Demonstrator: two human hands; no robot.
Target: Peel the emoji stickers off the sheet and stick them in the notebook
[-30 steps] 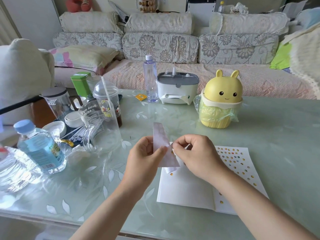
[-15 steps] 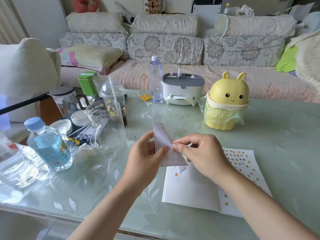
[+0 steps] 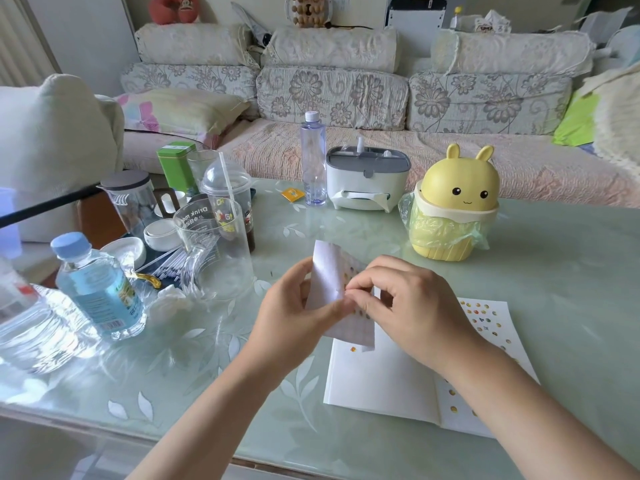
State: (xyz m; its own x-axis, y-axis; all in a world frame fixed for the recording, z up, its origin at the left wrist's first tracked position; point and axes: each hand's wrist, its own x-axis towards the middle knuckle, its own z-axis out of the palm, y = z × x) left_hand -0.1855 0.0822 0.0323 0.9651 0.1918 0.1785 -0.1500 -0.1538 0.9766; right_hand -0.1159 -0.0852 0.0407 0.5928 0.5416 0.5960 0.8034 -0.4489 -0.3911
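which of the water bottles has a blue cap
The squat labelled bottle near the left; the tall bottle beside the tissue box is white-capped.

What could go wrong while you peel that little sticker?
The stickers are tiny, so one might tear or curl onto itself where the right hand pinches at the sticker sheet. The left hand grips the sheet in the air, so it might crease. The glass mug stands near that hand and might get bumped.
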